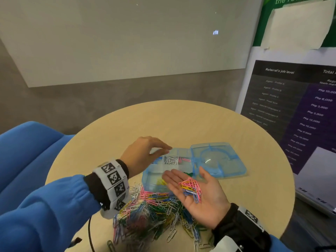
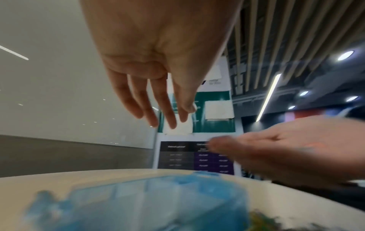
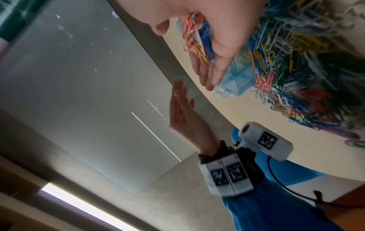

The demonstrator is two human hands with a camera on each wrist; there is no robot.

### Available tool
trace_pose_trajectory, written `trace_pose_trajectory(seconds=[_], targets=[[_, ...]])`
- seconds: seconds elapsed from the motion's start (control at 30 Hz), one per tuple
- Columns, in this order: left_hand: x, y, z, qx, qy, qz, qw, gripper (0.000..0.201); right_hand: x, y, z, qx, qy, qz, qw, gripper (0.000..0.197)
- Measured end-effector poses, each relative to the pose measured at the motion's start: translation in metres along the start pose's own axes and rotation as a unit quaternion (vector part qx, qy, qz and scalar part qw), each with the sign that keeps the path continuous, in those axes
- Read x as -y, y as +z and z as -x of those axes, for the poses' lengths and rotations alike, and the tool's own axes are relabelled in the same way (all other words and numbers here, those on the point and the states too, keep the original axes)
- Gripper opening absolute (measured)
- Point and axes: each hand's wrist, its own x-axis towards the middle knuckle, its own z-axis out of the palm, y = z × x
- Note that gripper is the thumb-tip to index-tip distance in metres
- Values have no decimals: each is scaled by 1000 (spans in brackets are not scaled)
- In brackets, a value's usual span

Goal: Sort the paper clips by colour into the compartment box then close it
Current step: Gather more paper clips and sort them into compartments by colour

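Paper clips [image 1: 190,189] in mixed colours lie bunched on the flat, upturned right hand [image 1: 199,195], behind its straight fingers; left hand [image 1: 143,154] hovers loose-fingered, empty, over the compartment box [image 1: 156,176].

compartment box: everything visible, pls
The compartment box is translucent light-blue plastic, lying open on the round table, its hinged lid folded flat to the right. Dividers split the tray: white clips in one compartment, pink beside them, yellow nearer. The loose clip pile reaches its near edge. Left hand hovers above; whether it touches is unclear.
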Motion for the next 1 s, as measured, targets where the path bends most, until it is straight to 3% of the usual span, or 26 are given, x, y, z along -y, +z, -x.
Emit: trace_pose_trajectory(seconds=[0.07, 0.17, 0.27, 0.4, 0.53, 0.7, 0.83, 1.0], targets=[[-23, 2, 12, 21, 136, 37, 990, 24, 0, 1, 1, -9, -16, 10, 1000, 75], [-46, 11, 29, 62, 257, -4, 964, 20, -1, 1, 1, -10, -19, 21, 1000, 74], [-53, 19, 35, 47, 295, -113, 948, 21, -1, 2, 3, -1, -6, 30, 1000, 75], [-48, 24, 33, 14, 327, -154, 932, 23, -3, 4, 3, 0, 0, 28, 1000, 70], [-45, 23, 32, 23, 289, -110, 951, 20, -3, 5, 3, -10, -2, 21, 1000, 66], [-43, 19, 31, 64, 171, 71, 981, 17, -5, 8, 7, -6, -28, 33, 999, 68], [-44, 17, 31, 63, 73, 188, 977, 9, -7, 6, 6, -7, -18, 37, 999, 66], [-43, 16, 31, 63, 39, 207, 975, 5, -9, 8, 6, -5, -6, 33, 999, 66]])
